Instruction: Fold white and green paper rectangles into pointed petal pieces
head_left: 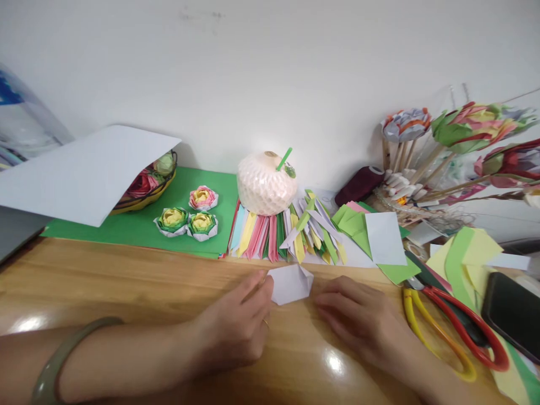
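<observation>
Head camera view: the person's left hand (pixel 248 320) pinches the left end of a small folded white paper (pixel 290 286) between thumb and forefinger. The white paper sits at the worktop (pixel 139 292) between the 2 hands, its upper right corner raised in a flap. The right hand (pixel 358 315) rests just beside the paper's right edge, fingers bent and side by side; whether they touch the paper or close on anything cannot be told. A pale green bangle (pixel 59 360) circles the left forearm.

Just beyond the white paper lies a row of folded paper strips (pixel 270 239) in pink, yellow, green, white and pale blue. Behind them stands a white textured vessel (pixel 266 183) with a green straw (pixel 284 159). To its left, 3 paper flowers (pixel 202 224) sit close together on a green sheet (pixel 109 230); farther left, a large white sheet (pixel 93 169) partly hides a basket (pixel 156 194).

Near the right hand lie scissors (pixel 436 297) with red and yellow handles, and beyond them a dark phone (pixel 517 315). Green paper pieces (pixel 354 225) and a white square (pixel 385 237) lie right of the strips, with a dark red spool (pixel 360 184) and flowers on sticks (pixel 405 125) behind
</observation>
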